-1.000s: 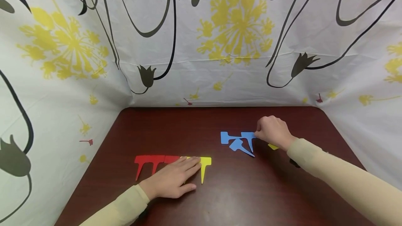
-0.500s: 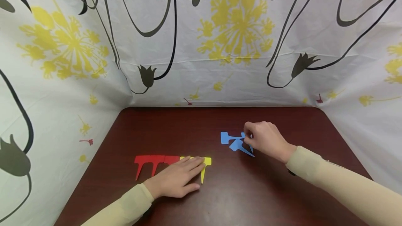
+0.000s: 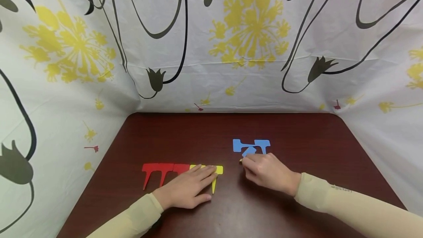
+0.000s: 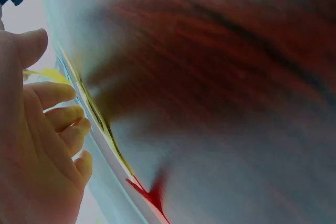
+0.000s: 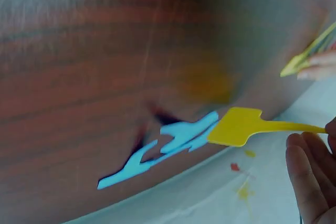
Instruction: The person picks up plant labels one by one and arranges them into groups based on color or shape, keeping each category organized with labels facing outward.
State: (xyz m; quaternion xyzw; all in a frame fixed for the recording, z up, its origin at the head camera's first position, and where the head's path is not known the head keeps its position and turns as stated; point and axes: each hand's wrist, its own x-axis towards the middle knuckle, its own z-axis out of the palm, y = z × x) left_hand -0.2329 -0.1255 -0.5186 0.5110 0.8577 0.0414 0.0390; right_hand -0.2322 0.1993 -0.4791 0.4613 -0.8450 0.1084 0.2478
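Note:
My left hand (image 3: 184,190) lies with straight fingers over a row of yellow T-shaped plant labels (image 3: 218,170), covering part of them. Red plant labels (image 3: 158,167) continue that row to the left, stems towards me. In the right wrist view a yellow plant label (image 5: 239,127) is pinched by the tip of its stem, its wide head pointing away from the fingers. My right hand (image 3: 270,172) holds it just in front of the blue plant labels (image 3: 262,144) and hides most of it in the head view. The lowest blue label is partly covered by that hand.
A dark reddish-brown table (image 3: 185,131) with rounded far corners carries everything. White cloth (image 3: 198,47) printed with yellow and grey flowers rises behind it and along both sides.
My right hand has come left and towards me from beside the blue labels, carrying the yellow label from the right side. My left hand has shifted slightly right along the row.

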